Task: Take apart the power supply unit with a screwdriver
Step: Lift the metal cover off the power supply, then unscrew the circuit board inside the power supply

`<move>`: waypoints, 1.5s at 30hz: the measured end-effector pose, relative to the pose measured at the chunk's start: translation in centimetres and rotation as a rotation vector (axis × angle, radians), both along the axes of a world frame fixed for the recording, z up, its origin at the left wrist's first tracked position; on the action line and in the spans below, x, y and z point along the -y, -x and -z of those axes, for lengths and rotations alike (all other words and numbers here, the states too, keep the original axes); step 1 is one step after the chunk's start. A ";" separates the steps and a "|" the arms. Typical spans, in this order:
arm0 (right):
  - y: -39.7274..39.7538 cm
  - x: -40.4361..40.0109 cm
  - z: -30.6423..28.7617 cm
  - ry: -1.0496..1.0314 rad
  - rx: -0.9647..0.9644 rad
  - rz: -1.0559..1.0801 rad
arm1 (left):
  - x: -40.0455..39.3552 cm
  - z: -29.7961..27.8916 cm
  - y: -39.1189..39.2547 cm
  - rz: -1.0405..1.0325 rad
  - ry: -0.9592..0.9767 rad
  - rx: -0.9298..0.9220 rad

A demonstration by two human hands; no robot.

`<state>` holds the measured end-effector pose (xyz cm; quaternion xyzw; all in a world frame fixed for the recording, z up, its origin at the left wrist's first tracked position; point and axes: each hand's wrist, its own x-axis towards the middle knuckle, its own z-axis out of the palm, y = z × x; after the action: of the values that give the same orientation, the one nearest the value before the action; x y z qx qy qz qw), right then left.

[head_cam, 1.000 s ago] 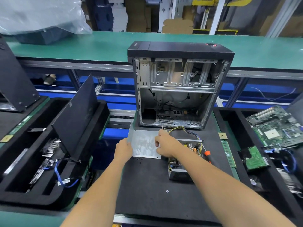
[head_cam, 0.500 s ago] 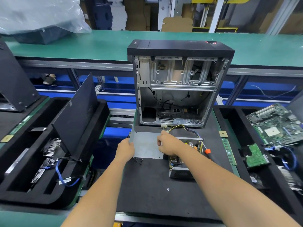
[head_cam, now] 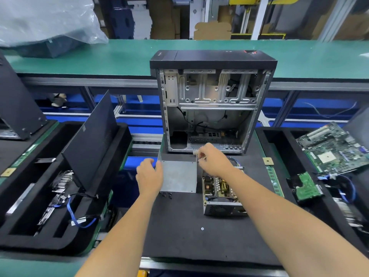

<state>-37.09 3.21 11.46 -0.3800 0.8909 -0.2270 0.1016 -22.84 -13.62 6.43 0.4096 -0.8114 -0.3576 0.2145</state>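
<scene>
Open computer case [head_cam: 212, 100] upright at back of black mat [head_cam: 179, 232], side panel off, drive cage bare. Green tabletop [head_cam: 119, 54] behind it, clear plastic bag [head_cam: 44, 21] at its left end. Left foam tray [head_cam: 60, 196]: black panel [head_cam: 89, 140] leaning, blue cable [head_cam: 79, 218]. Right: motherboard [head_cam: 333, 148] tilted, small green board [head_cam: 306, 186], RAM stick [head_cam: 274, 180] and CPU chip [head_cam: 267, 161] along mat edge. Cardboard boxes [head_cam: 212, 31] far back.

Both hands, left hand [head_cam: 149, 177] and right hand [head_cam: 212, 161], grip the metal cover [head_cam: 178, 176] beside the opened power supply [head_cam: 221, 194].
</scene>
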 end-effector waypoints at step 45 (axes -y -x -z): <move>10.0 -13.2 -6.0 -0.194 0.256 0.359 | -12.3 -2.5 10.7 0.543 0.118 0.138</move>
<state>-47.11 16.37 17.46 -0.1722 0.9416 -0.2013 0.2077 -33.50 -1.33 8.96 0.1874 -0.9234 -0.3256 0.0787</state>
